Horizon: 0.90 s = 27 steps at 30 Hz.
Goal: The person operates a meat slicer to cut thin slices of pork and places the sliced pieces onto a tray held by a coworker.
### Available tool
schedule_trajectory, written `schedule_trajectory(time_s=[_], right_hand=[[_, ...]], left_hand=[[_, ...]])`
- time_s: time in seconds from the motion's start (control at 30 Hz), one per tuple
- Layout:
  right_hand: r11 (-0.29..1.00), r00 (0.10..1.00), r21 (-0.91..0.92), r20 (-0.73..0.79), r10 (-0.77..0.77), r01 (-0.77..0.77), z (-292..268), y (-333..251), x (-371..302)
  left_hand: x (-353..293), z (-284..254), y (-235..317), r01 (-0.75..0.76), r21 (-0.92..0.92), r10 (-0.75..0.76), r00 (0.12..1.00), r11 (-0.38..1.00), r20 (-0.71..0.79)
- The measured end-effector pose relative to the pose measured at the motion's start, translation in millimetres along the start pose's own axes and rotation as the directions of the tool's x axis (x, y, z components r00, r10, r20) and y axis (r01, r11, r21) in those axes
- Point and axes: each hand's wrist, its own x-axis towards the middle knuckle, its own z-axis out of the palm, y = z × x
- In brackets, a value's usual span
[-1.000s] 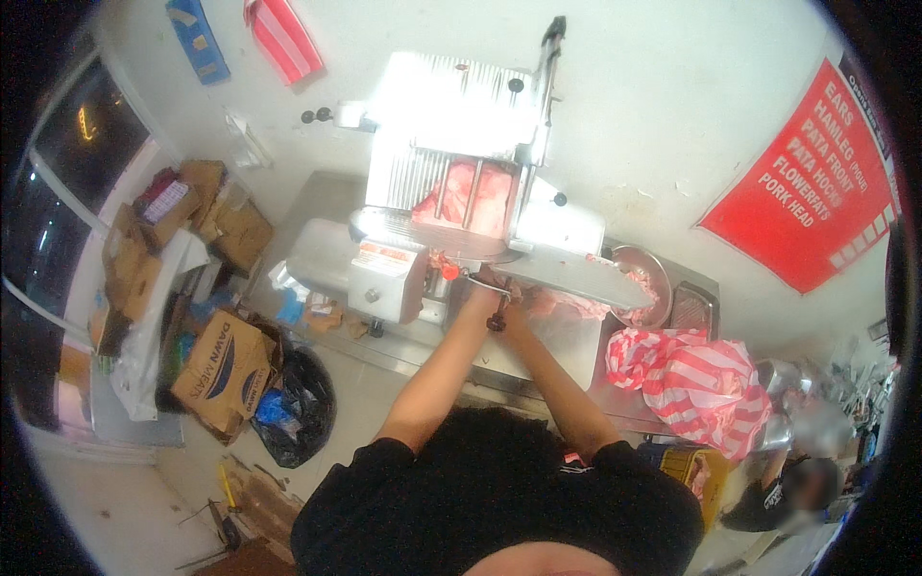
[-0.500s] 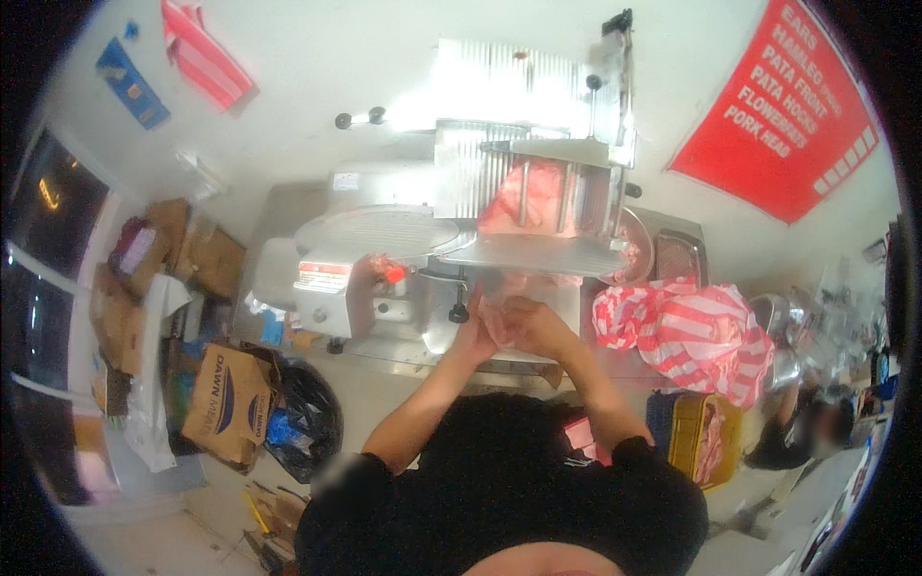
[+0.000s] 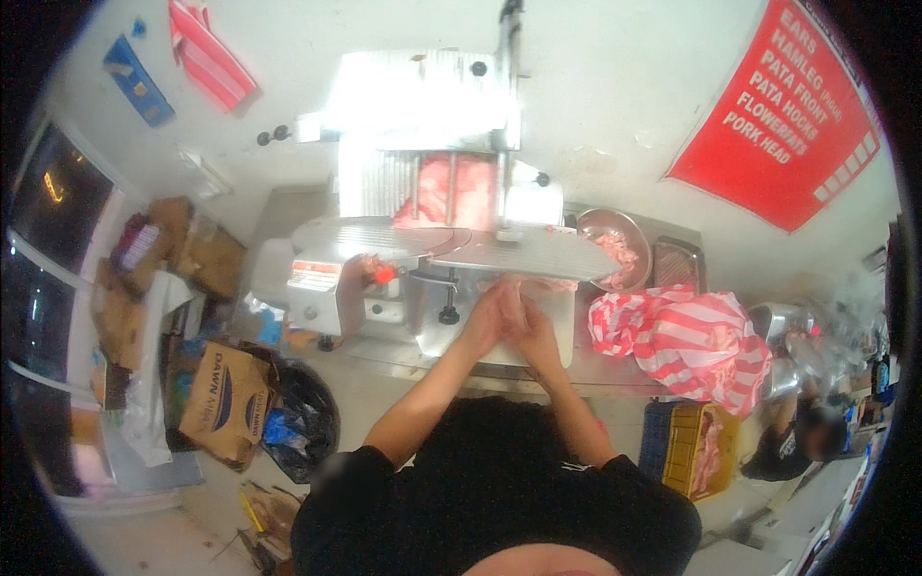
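My left hand [image 3: 487, 324] and my right hand [image 3: 532, 334] are close together below the plate of a meat slicer [image 3: 523, 254]. Between them a thin pale-pink slice of meat [image 3: 515, 298] hangs, with the fingers of both hands closed on it. Its upper end lies near the slicer's lower edge, where another strip of meat shows. A raw pink block of meat [image 3: 461, 197] sits in the ribbed metal carriage [image 3: 368, 187], behind upright bars. How the fingertips grip the slice is partly hidden.
A round metal bowl [image 3: 647, 252] holds meat scraps, beside a metal tray [image 3: 679, 257]. Red-and-white striped bags [image 3: 687, 336] lie at the right. Yellow and blue crates [image 3: 684, 451] stand below. A cardboard box [image 3: 223, 398] and black bag [image 3: 312, 422] stand at left. Another person is far right.
The slicer's carriage, with the meat block, has slid left, uncovering the bowl. My hands have shifted slightly right and stay together on the slice.
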Motion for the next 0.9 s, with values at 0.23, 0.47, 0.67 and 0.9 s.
schedule_trajectory(time_s=[0.23,0.47,0.67,0.9], right_hand=[[0.646,0.860,-0.648,0.026,-0.510,0.403,-41.7,55.9,27.0],[0.731,0.888,-0.566,0.003,-0.460,0.381,-32.8,58.1,12.2],[0.810,0.898,-0.555,-0.235,-0.371,0.189,-17.4,68.2,-10.9],[0.796,0.849,-0.535,-0.247,-0.467,0.282,-19.2,82.6,-7.6]], left_hand=[[60.0,-65.6,70.9,-0.353,0.115,0.369,0.907,0.929,-0.200],[79.5,-79.1,82.6,-0.344,0.185,0.373,0.914,0.921,-0.159],[79.8,-82.9,84.0,-0.314,0.187,0.345,0.923,0.931,-0.170],[78.7,-82.8,88.7,-0.269,0.205,0.308,0.933,0.941,-0.186]])
